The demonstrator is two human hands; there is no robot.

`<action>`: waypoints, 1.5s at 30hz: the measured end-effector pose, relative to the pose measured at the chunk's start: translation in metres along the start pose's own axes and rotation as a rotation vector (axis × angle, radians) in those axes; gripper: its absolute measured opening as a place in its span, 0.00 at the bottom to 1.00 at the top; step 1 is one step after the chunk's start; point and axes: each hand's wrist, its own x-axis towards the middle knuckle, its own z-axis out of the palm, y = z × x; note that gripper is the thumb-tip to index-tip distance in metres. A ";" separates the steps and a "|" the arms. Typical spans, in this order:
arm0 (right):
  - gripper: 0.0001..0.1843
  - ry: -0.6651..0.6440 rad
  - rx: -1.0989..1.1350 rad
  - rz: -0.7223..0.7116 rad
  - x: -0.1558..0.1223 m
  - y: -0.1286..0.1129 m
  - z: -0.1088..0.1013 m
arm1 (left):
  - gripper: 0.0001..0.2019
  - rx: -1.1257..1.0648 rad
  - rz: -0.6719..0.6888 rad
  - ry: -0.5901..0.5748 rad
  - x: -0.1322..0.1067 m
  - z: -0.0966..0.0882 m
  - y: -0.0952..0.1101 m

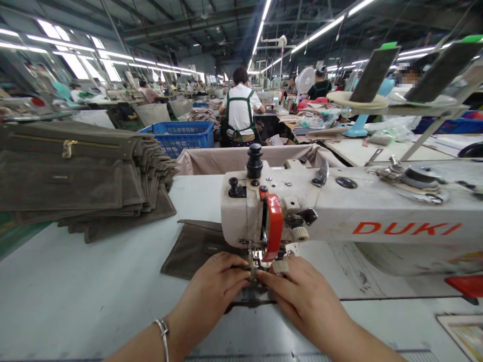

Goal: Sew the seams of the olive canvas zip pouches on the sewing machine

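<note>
A dark olive-brown fabric bag panel [188, 246] with a small label lies flat under the head of a white sewing machine [339, 201]. Both my hands are at the needle, close to the presser foot [254, 266]. My left hand [213, 281] comes from the left with its fingers drawn together on the panel, just left of the foot. From the other side, my right hand [305, 291] holds the panel's near part, its index finger pointing at the foot. The fingertips partly hide the stitched edge.
Similar brown bag pieces [68, 181] with zippers are stacked on the left of the white table [113, 296]. Behind the machine is a beige cloth-lined bin [204, 161], with a blue crate [181, 136] beyond. Thread cones [375, 73] stand right. A person in a white shirt [239, 108] sits ahead.
</note>
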 end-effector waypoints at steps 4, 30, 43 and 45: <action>0.16 0.019 0.003 0.002 0.001 0.000 0.000 | 0.11 0.003 -0.001 0.054 0.001 -0.002 0.002; 0.16 -0.018 0.064 0.034 0.004 0.001 0.005 | 0.07 -0.077 -0.053 0.014 -0.003 0.002 -0.003; 0.16 -0.147 0.177 0.059 0.002 0.008 -0.009 | 0.04 0.070 0.119 0.029 -0.003 -0.005 0.006; 0.14 -0.177 0.113 0.117 -0.002 0.003 -0.010 | 0.04 0.077 0.082 0.036 -0.004 -0.007 0.012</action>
